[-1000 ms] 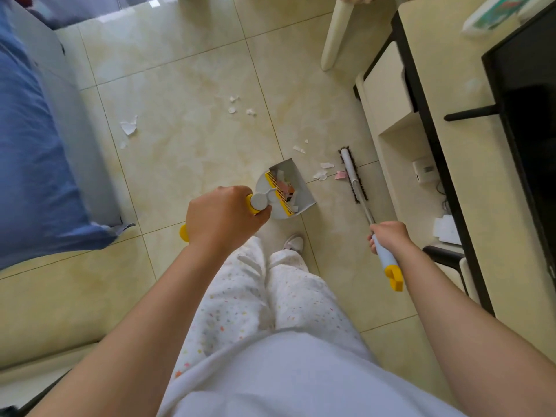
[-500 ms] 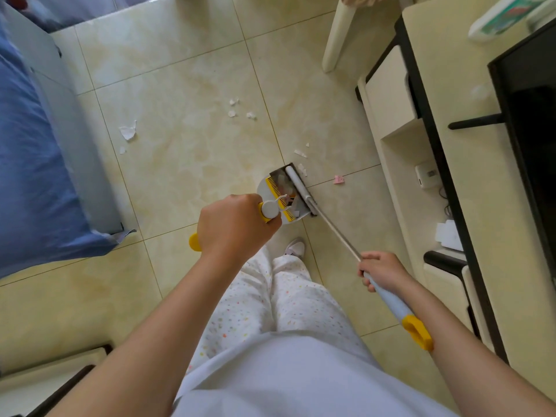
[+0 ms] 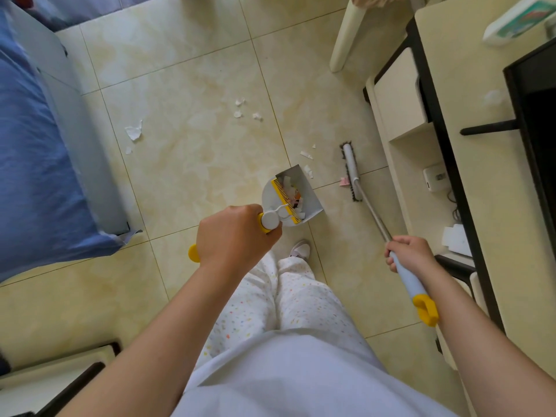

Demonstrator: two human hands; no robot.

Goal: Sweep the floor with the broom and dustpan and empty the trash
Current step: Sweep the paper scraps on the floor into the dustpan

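Since half a second ago, the broom [image 3: 350,173] has swung from the dustpan's mouth to the floor at centre right, beside a pink scrap [image 3: 343,182]. I see my right hand [image 3: 409,254] wrapped tight around its handle. My left hand [image 3: 233,236] clenches the grey dustpan [image 3: 304,194], mid-frame, holding white and orange paper bits.

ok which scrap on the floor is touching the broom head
The pink scrap, lying against the broom head on its dustpan side. It is the only pink one; the white scraps lie clear of it.
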